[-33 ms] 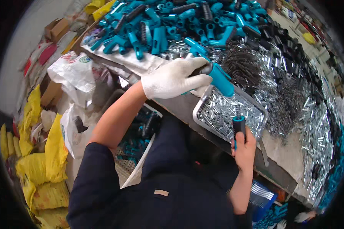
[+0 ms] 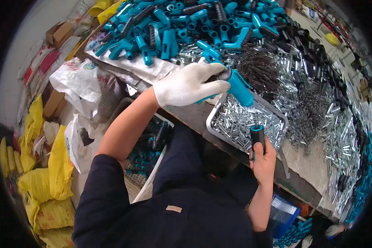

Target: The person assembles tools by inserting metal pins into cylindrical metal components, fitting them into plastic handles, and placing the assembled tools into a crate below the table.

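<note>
Cluttered bench: your gloved left hand grips a teal handle over the metal tray; your bare right hand clasps another handle upright, ready for fitting.

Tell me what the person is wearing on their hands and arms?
The left hand wears a white knitted glove with a ribbed cuff at the wrist. The right hand has no glove. Both arms come out of dark navy sleeves pushed up above the elbows, so the forearms are uncovered.
</note>
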`<state>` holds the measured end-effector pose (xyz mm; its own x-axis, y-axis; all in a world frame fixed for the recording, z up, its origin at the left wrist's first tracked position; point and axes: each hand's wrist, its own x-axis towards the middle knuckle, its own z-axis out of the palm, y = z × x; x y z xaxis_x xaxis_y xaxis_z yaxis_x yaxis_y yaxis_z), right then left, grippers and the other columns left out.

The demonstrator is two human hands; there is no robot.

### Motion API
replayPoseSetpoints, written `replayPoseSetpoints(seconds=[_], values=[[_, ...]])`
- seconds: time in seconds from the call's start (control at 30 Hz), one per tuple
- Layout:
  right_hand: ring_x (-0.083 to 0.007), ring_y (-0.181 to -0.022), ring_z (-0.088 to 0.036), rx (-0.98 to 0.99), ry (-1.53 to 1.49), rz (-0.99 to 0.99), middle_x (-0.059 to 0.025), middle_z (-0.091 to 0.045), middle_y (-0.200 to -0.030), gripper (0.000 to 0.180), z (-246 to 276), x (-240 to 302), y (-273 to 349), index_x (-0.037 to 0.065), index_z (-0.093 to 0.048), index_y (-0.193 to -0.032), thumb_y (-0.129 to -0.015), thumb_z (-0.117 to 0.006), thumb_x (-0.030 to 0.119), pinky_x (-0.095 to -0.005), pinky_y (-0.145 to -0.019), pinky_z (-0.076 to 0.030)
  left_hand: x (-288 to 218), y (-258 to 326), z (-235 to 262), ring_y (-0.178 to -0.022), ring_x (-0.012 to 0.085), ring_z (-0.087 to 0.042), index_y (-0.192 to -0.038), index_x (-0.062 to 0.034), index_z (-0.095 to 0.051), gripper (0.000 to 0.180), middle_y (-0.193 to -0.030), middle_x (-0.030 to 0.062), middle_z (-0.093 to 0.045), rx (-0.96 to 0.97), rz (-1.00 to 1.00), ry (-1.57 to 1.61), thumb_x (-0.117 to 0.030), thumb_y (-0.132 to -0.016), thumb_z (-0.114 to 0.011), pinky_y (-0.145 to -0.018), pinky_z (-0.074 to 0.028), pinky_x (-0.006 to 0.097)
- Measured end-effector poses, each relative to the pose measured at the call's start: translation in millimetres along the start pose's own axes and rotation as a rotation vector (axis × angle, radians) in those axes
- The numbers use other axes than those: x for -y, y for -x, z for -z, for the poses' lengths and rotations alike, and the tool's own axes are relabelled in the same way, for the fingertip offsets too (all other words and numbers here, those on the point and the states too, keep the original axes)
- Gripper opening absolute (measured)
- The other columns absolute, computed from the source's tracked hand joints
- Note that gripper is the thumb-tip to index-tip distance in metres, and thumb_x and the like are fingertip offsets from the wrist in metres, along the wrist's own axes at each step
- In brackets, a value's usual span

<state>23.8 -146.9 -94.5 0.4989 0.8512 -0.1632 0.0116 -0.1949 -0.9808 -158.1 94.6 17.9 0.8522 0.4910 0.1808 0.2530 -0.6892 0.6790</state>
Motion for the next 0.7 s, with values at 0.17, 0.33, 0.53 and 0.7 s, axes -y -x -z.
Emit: replayPoseSetpoints(seconds=[0.17,0.33,0.53,0.7], values=[[-0.0083,-0.060,-0.051,-0.033,0.088,0.052,-0.0001,-0.056,-0.072,0.044,7,2,8,-0.001,-0.057,-0.119,-0.094,-0.064,0.034,-0.0250,-0.054,-0.042,-29,-23,-4,-0.073,0.0177,-0.062,-0.109,0.0020,-0.062,0.037,-0.082,0.0138,-0.063,0.228,-0.055,-0.165,-0.031,-0.094,-0.055,-0.067,-0.050,0.032],[-0.0156,-0.063,-0.053,-0.068,0.336,0.257,-0.0059,-0.059,-0.073,0.046,1,4,13,-0.003,-0.060,-0.113,-0.091,-0.066,0.037,-0.0317,-0.062,-0.045,-32,-35,-2,-0.083,0.0330,-0.066,-0.100,0.0012,-0.066,0.055,-0.086,0.0212,-0.067,0.462,0.008,-0.053,-0.051,-0.091,-0.048,-0.077,-0.050,0.040],[-0.0148,-0.055,-0.054,-0.075,0.224,0.103,-0.0087,-0.059,-0.068,0.043,-11,12,15,-0.001,-0.060,-0.113,-0.095,-0.060,0.038,-0.0285,-0.052,-0.042,-34,-37,-54,-0.093,0.0283,-0.064,-0.093,-0.0012,-0.067,0.043,-0.089,0.0178,-0.066,0.121,-0.115,-0.254,-0.043,-0.088,-0.059,-0.083,-0.047,0.042],[-0.0111,-0.039,-0.041,0.213,-0.436,-0.222,-0.0045,-0.047,-0.059,0.053,-4,13,25,0.000,-0.054,-0.120,-0.099,-0.046,0.048,-0.0246,-0.036,-0.032,-35,-42,-105,-0.144,0.0386,-0.024,-0.080,-0.0067,-0.059,0.022,-0.146,0.0260,-0.041,-0.278,-0.224,0.467,-0.021,-0.072,-0.074,-0.115,-0.015,0.052]])
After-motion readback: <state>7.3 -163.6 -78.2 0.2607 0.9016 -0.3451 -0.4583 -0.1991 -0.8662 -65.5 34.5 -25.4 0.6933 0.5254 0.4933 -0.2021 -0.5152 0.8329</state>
